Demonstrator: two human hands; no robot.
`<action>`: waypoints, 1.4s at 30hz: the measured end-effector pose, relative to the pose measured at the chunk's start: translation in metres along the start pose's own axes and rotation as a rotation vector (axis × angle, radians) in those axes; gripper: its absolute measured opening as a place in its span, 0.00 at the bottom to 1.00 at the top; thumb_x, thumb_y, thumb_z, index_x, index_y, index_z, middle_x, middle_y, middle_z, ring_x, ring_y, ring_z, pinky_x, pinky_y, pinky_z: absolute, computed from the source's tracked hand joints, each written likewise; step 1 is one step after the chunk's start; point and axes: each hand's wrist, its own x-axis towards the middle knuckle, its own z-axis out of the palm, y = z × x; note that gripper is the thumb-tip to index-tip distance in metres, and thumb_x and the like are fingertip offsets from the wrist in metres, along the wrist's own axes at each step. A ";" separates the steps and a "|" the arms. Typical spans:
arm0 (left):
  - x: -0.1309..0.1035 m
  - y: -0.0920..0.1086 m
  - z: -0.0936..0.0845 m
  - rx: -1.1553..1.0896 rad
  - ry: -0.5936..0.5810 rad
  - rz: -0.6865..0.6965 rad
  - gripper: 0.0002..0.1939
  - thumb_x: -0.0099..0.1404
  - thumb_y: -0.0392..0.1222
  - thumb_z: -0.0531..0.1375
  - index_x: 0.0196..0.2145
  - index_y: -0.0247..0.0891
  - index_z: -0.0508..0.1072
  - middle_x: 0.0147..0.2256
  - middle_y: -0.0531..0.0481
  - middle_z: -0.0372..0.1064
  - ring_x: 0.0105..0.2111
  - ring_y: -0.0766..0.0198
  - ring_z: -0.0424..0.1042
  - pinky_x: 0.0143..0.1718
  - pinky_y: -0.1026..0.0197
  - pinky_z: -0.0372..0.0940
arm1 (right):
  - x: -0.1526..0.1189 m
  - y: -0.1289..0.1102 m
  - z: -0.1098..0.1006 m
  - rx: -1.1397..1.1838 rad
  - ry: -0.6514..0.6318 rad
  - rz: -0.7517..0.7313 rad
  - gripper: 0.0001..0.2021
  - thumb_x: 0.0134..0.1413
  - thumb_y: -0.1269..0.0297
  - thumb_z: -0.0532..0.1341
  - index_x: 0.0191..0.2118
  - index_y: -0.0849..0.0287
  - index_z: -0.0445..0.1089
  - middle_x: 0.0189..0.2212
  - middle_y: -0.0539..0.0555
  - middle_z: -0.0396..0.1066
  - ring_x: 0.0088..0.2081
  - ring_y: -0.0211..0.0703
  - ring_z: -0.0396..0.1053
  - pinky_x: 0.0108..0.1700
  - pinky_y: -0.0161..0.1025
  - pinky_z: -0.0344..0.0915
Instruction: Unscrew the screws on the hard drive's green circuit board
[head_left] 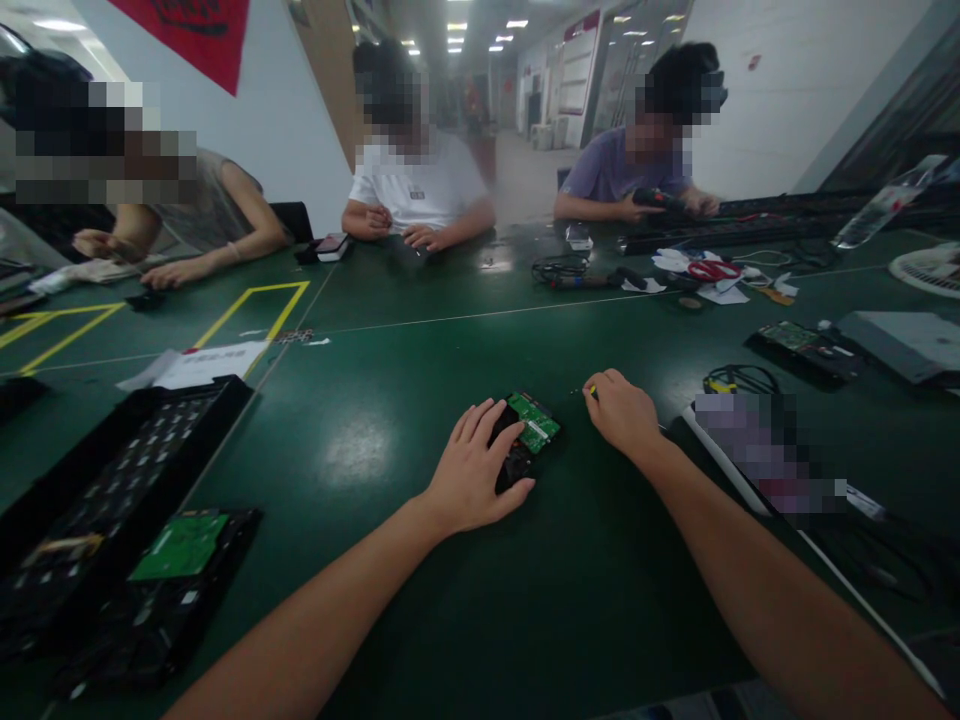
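a hard drive (537, 424) lies on a dark green counter (375, 360), straight ahead of the wearer, its green circuit board facing up and its black body partly covered. it looks like a dense, rigid block, probably heavy for its size, with smooth sides that may slip; the bare board seems the fragile part. the safest hold is likely by the long edges of the body, fingers off the board.

the left hand (474, 468) lies over the drive's near left part, fingers spread and touching it, not visibly clasped around it. the right hand (621, 412), just beside the drive and apart from it, is curled around a small yellow thing (595, 392), mostly hidden in the fist.

farther left, a second drive (180, 548) lies board up beside a long black case (82, 475). at right sit a pixelated flat object (757, 445), another board-topped unit (802, 350) and a grey box (904, 340). beyond, three people work along the far side, near a tilted clear bottle (889, 205) at right.
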 end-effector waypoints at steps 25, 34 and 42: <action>0.001 0.006 0.006 0.037 0.035 -0.148 0.36 0.69 0.56 0.64 0.71 0.44 0.66 0.75 0.32 0.46 0.71 0.31 0.55 0.66 0.32 0.59 | -0.020 -0.039 -0.016 0.330 -0.103 -0.402 0.08 0.74 0.62 0.57 0.47 0.56 0.73 0.46 0.57 0.74 0.43 0.46 0.74 0.42 0.43 0.70; 0.001 0.006 0.006 0.054 0.030 -0.145 0.36 0.70 0.57 0.62 0.71 0.43 0.66 0.74 0.32 0.47 0.71 0.32 0.55 0.66 0.33 0.59 | -0.021 -0.038 -0.015 0.363 -0.053 -0.472 0.06 0.70 0.66 0.60 0.45 0.56 0.75 0.45 0.57 0.75 0.44 0.48 0.75 0.46 0.45 0.72; 0.001 0.005 0.007 0.061 0.026 -0.145 0.36 0.70 0.58 0.62 0.71 0.44 0.65 0.74 0.32 0.46 0.71 0.32 0.55 0.65 0.32 0.59 | -0.018 -0.033 -0.020 0.459 0.143 -0.365 0.06 0.67 0.65 0.61 0.48 0.56 0.69 0.44 0.58 0.71 0.44 0.51 0.72 0.48 0.49 0.72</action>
